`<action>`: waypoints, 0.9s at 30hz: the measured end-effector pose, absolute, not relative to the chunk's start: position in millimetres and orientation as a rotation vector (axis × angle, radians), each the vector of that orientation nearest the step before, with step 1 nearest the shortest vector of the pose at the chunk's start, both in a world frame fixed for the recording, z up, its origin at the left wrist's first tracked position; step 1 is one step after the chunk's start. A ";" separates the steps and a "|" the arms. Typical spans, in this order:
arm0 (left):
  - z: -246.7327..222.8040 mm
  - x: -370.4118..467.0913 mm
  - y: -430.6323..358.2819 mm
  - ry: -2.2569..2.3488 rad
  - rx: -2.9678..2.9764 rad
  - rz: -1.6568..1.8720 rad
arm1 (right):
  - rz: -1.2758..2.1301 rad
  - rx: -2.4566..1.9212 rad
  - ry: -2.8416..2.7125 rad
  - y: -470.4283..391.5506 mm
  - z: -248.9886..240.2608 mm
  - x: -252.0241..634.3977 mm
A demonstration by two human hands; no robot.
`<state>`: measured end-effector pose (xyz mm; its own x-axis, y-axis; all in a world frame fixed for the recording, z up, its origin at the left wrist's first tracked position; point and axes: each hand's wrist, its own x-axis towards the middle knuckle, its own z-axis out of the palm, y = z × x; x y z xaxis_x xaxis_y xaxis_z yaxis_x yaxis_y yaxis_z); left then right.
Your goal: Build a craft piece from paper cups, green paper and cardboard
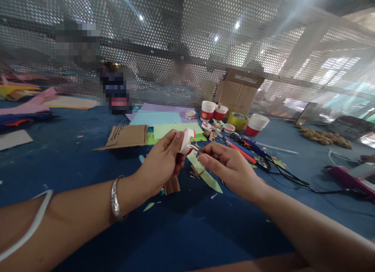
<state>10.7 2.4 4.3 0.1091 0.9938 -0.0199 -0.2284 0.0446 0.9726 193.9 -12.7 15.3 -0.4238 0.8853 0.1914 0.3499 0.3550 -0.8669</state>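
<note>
My left hand point(168, 155) pinches a cut-down paper cup point(186, 141), white with red, between thumb and fingers above the middle of the table. My right hand point(230, 166) is closed round a pair of scissors point(197, 148), whose metal blades point left and reach the cup's cut edge. Fingers hide the scissor handles. Beneath both hands lie a pale green paper strip point(211, 181), a small piece of corrugated cardboard point(172, 185) and paper scraps.
Behind my hands are coloured paper sheets point(155, 118) and a cardboard piece point(127, 136). Stacked paper cups point(258, 124), a yellow tape roll point(238, 120) and a cardboard box point(237, 90) stand farther back. A black cable point(287, 179) crosses the right side. A perforated screen point(152, 41) rises behind.
</note>
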 end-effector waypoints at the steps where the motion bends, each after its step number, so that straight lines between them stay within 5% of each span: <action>1: 4.1 11.0 2.7 0.974 1.063 1.212 | 1.010 -1.088 -1.947 -12.6 14.9 194.3; 27: 4.0 13.1 2.5 0.937 1.165 1.200 | 0.857 -1.114 -2.097 -13.6 17.8 194.7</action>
